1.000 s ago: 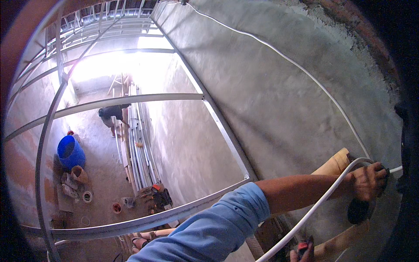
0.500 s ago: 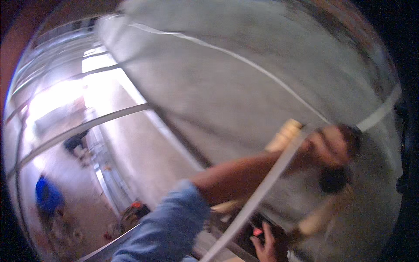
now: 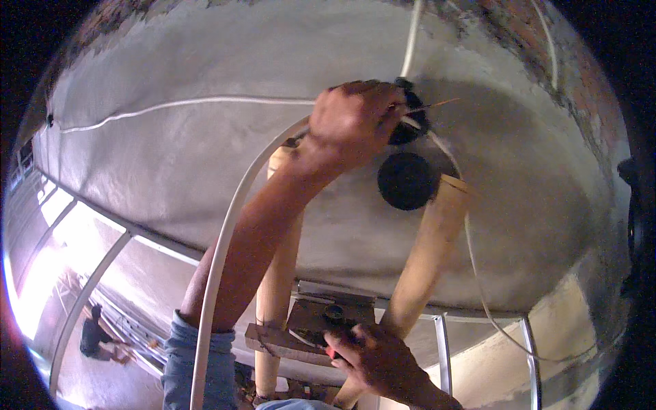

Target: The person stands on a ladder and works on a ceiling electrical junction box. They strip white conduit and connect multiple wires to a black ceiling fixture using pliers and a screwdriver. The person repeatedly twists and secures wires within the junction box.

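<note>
My left hand is raised to the grey wall, closed around the end of a white cable. A thin bare copper-coloured wire sticks out beyond its fingers. Right beside these fingers is a black round wall box, partly hidden by the hand. Just below it sits a second black round piece. Lower down, my right hand is closed on a red-handled tool, whose working end is hard to make out against the dark board behind it.
Two round wooden poles with a wooden crosspiece stand between me and the wall. White cables run left along the wall, up, and down right. Metal framing crosses below. Far down on the left is another person.
The view has swung to the right and steadied. My left hand, blurred before, now shows plainly at the upper wall box. My right hand still has the red-handled tool.
</note>
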`<move>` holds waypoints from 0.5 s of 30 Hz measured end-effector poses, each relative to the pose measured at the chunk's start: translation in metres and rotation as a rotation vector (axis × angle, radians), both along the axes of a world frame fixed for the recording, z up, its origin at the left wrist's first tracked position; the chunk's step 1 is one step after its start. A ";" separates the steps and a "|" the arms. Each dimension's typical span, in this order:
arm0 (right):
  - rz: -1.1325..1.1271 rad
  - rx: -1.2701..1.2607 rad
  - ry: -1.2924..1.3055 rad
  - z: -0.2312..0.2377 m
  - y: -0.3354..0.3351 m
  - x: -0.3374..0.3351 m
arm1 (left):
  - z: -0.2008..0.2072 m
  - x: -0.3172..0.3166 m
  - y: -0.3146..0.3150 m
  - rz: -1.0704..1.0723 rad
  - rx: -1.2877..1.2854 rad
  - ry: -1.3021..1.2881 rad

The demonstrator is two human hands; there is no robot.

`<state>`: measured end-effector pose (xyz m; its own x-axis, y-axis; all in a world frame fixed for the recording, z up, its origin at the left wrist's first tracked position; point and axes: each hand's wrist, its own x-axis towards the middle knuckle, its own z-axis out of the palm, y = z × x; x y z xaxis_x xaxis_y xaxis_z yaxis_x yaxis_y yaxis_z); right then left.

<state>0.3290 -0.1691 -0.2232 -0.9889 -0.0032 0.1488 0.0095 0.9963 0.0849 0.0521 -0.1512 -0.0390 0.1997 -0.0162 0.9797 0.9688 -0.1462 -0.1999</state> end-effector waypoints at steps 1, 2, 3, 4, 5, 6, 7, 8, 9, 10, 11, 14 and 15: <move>-0.005 0.023 0.056 -0.004 -0.001 -0.005 | -0.003 -0.001 -0.004 0.017 -0.062 -0.046; -0.035 0.033 0.037 -0.006 0.001 -0.009 | -0.009 0.000 -0.009 0.044 -0.135 -0.084; -0.043 0.021 0.068 -0.006 0.004 -0.010 | -0.016 0.003 -0.013 0.002 -0.031 -0.023; -0.060 -0.027 0.019 -0.004 0.009 -0.008 | -0.028 0.008 -0.019 0.003 0.018 -0.015; -0.054 -0.096 0.018 0.001 0.016 -0.002 | -0.045 0.014 -0.030 0.074 -0.009 -0.048; -0.045 -0.156 0.017 0.007 0.023 0.005 | -0.065 0.021 -0.044 0.161 -0.067 -0.121; -0.050 -0.211 0.037 0.014 0.028 0.015 | -0.087 0.025 -0.063 0.096 -0.196 -0.117; -0.055 -0.261 0.054 0.024 0.034 0.028 | -0.107 0.027 -0.081 0.030 -0.357 -0.155; -0.120 -0.311 0.001 0.031 0.038 0.040 | -0.127 0.027 -0.092 -0.042 -0.561 -0.243; -0.085 -0.351 0.117 0.038 0.041 0.051 | -0.144 0.025 -0.098 -0.076 -0.809 -0.354; -0.109 -0.392 0.165 0.044 0.041 0.060 | -0.161 0.025 -0.103 -0.187 -0.939 -0.343; -0.220 -0.447 0.213 0.048 0.043 0.061 | -0.196 0.041 -0.095 -0.269 -1.137 -0.154; -0.225 -0.463 0.238 0.048 0.042 0.059 | -0.199 0.048 -0.090 -0.237 -1.227 -0.062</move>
